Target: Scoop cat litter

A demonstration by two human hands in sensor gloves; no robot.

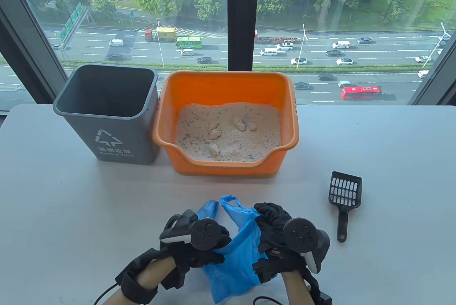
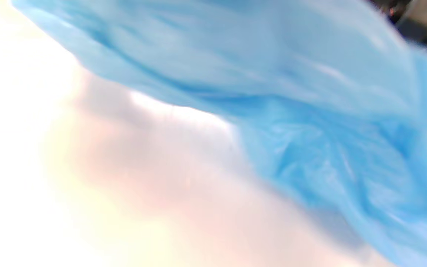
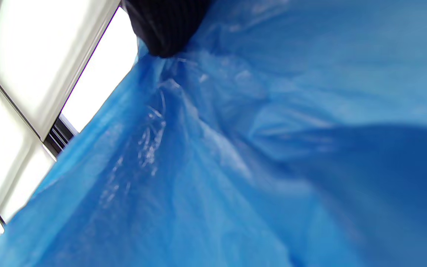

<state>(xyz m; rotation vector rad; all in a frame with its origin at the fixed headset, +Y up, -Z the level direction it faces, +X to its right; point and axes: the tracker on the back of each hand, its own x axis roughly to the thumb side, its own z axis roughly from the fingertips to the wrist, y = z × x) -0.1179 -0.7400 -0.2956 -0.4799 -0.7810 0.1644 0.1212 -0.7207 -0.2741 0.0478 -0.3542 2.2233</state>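
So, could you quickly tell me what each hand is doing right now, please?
Left hand: grips the left side of the blue plastic bag.
Right hand: grips the right side of the same bag.

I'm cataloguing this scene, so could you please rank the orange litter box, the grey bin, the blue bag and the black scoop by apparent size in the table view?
1. orange litter box
2. grey bin
3. blue bag, partly hidden by the hands and nearer the camera, so unsure
4. black scoop
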